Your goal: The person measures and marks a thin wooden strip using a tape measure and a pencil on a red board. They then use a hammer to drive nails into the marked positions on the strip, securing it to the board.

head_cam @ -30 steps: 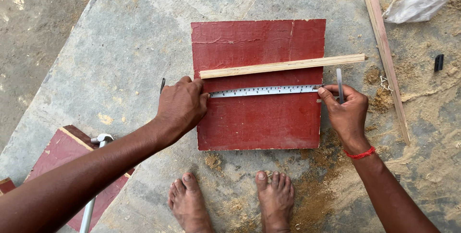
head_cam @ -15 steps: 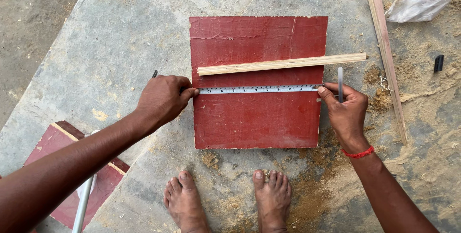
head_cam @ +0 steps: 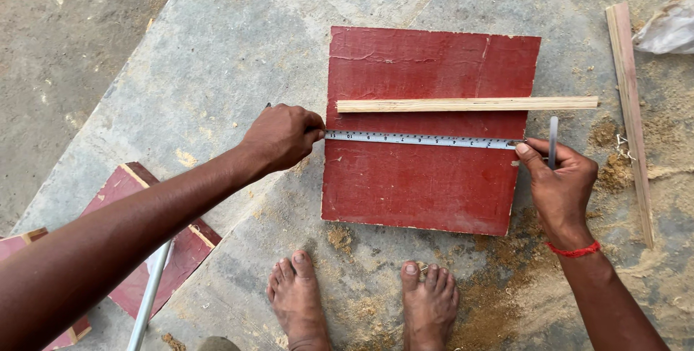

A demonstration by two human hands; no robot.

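Note:
A dark red square board (head_cam: 426, 185) lies flat on the concrete slab. A pale wooden strip (head_cam: 466, 104) rests across its upper half and sticks out past the right edge. Just below it a steel measuring tape (head_cam: 419, 139) is stretched across the board. My left hand (head_cam: 283, 135) grips the tape's end at the board's left edge. My right hand (head_cam: 557, 181) pins the tape at the right edge with the thumb and holds a thin grey pencil-like stick (head_cam: 553, 141) upright between its fingers. My two bare feet (head_cam: 361, 297) stand in front of the board.
A second long wooden strip (head_cam: 630, 112) lies at the right on sawdust. Another red board piece (head_cam: 134, 242) and a metal rod (head_cam: 148, 300) lie at the lower left. A whitish bag (head_cam: 669, 29) sits at the top right corner. The slab's edge runs diagonally at the left.
My left hand has slid left, from on the board to its left edge, drawing the tape out across the full width. My right hand has stayed at the right edge.

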